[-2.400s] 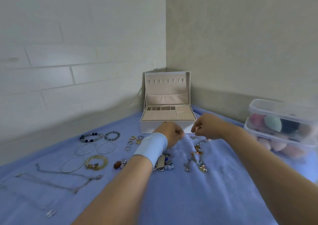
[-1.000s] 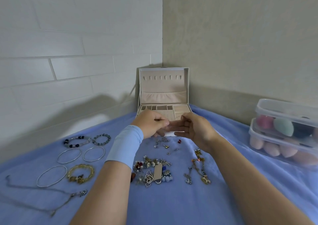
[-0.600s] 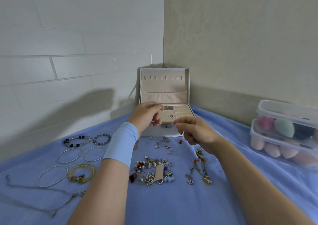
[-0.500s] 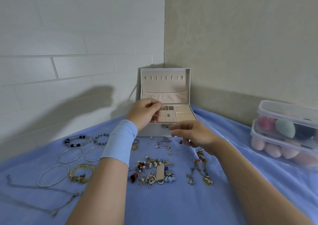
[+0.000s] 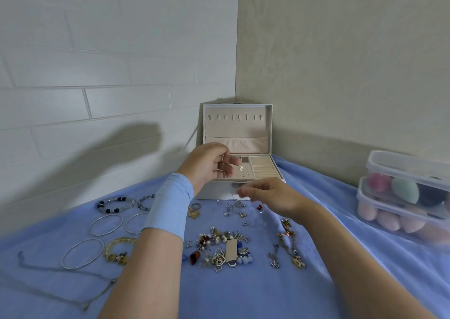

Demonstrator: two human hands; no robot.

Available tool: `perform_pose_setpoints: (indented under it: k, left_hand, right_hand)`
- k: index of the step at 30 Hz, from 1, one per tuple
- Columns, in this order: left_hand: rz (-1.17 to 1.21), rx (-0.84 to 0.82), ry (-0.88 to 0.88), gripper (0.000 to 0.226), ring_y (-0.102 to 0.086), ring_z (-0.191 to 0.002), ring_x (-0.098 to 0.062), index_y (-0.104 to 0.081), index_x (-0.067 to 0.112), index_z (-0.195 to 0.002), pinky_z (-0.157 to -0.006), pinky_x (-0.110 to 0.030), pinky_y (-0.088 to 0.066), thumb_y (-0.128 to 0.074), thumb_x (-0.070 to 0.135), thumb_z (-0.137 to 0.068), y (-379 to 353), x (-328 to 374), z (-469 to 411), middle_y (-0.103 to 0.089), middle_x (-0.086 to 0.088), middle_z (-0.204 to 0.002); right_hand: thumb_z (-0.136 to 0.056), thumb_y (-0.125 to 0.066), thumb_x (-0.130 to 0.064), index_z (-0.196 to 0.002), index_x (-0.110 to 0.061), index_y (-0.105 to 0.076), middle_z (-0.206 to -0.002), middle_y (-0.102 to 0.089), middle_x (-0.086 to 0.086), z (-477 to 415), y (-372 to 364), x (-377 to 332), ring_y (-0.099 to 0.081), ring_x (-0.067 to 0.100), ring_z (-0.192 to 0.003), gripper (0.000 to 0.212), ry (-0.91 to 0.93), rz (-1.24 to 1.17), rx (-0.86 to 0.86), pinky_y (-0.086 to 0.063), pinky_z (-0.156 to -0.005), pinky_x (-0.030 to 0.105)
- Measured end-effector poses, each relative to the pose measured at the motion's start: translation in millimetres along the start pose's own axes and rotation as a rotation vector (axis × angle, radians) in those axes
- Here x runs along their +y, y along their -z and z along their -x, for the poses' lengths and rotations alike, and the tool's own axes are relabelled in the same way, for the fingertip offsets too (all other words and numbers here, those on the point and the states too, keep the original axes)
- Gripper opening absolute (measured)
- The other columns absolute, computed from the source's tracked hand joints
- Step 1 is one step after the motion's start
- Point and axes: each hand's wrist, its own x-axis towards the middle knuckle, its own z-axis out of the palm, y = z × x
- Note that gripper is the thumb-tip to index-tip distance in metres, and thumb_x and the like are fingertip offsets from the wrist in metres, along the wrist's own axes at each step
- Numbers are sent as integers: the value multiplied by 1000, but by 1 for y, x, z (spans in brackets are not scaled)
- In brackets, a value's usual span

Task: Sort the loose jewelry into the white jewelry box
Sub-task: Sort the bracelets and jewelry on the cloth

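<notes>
Two hands are seen over a blue cloth (image 5: 243,294). The L hand (image 5: 209,165) is raised in front of the white jewelry box (image 5: 237,133), thumb & fingers curled, w/ a thin metal piece (image 5: 222,165) pinched btw. them. A light-blue wristband (image 5: 170,204) is worn on that wrist. The R hand (image 5: 267,194) is held lower, near the box's front wall, above small studs (image 5: 233,209). It is blurred, so whether anything is held can't be told. The box is set in the wall corner, lid upright, and one silver piece (image 5: 241,168) is lodged on its holed panel. Bangles (image 5: 106,225), a beaded bracelet (image 5: 115,204) & a chain (image 5: 60,277) are laid at L, a charm heap (image 5: 219,248) mid-cloth. Clear tubs (image 5: 401,192) are stacked far R.
</notes>
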Motion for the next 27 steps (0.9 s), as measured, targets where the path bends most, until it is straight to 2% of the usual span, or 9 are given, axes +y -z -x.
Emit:
perform_pose_setpoints:
  k: [2, 5, 7, 9, 12, 15, 19, 23, 27]
  left_hand:
    - [-87, -39, -18, 21, -57, -58, -22, -53, 8, -76, -72, -38, -55, -44, 4, -95, -5, 3, 2, -73, -14, -81]
    - [-238, -47, -72, 16, -57, -56, -20, -61, 5, -83, -73, -37, -57, -51, 7, -95, -9, 8, 8, -73, -9, -81]
    - [-317, -27, -105, 16, -57, -55, -19, -66, 6, -87, -68, -34, -57, -54, 10, -95, -8, 12, 15, -69, -6, -78]
    - [-400, -11, -132, 17, -54, -54, -18, -68, 7, -87, -60, -29, -54, -54, 12, -95, -3, 14, 21, -67, -2, -73]
    - [-532, -5, -137, 18, -47, -51, -16, -69, 8, -91, -55, -26, -45, -53, 15, -96, 10, 16, 31, -60, 2, -67]
    - [-577, -3, -119, 18, -42, -55, -17, -69, 9, -94, -56, -28, -42, -53, 17, -97, 23, 19, 42, -54, 4, -63]
    - [-607, 14, -137, 16, -44, -57, -18, -71, 15, -96, -58, -29, -44, -57, 23, -96, 31, 27, 54, -57, 6, -65]
    - [-643, -18, -144, 17, -40, -51, -13, -72, 15, -96, -57, -27, -42, -57, 22, -96, 30, 37, 61, -57, 4, -67]
    - [-723, -30, -137, 17, -40, -41, 0, -71, 16, -99, -51, -15, -37, -57, 24, -97, 34, 37, 55, -59, 6, -68]
  right_hand:
    - [-99, -63, -25, -113, -33, -71, -114, -74, -12, 0, -2, -9, -65, 2, -109, 19, 52, -89, 7, -48, -106, 36]
    - [-100, -59, -27, -123, -18, -69, -117, -74, 4, 2, 2, -23, -69, 22, -112, 27, 148, -352, -42, -50, -102, 40]
    - [-100, -59, -22, -118, -5, -69, -107, -74, 14, 2, 4, -32, -72, 30, -99, 26, 153, -490, 29, -57, -92, 39]
    - [-98, -61, -15, -112, 5, -69, -88, -71, 11, 0, 3, -38, -68, 28, -78, 26, 143, -547, 99, -60, -77, 32]
    - [-98, -62, -14, -108, 3, -71, -76, -67, 5, 1, 0, -49, -63, 23, -70, 22, 138, -486, 93, -59, -74, 31]
    - [-100, -60, -22, -112, -6, -71, -90, -71, 7, 4, -7, -62, -65, 22, -76, 23, 124, -437, 3, -57, -85, 41]
    - [-86, -79, -21, -116, -15, -72, -101, -76, 6, 6, -20, -76, -65, 16, -82, 32, 104, -151, -105, -51, -79, 32]
    - [-89, -75, -14, -99, -15, -79, -87, -77, 0, 9, -24, -85, -64, 11, -76, 10, 101, -41, -59, -49, -76, 28]
    - [-94, -71, -18, -98, -8, -77, -82, -77, 5, 6, -11, -89, -67, 11, -71, 12, 39, -124, 39, -54, -82, 33]
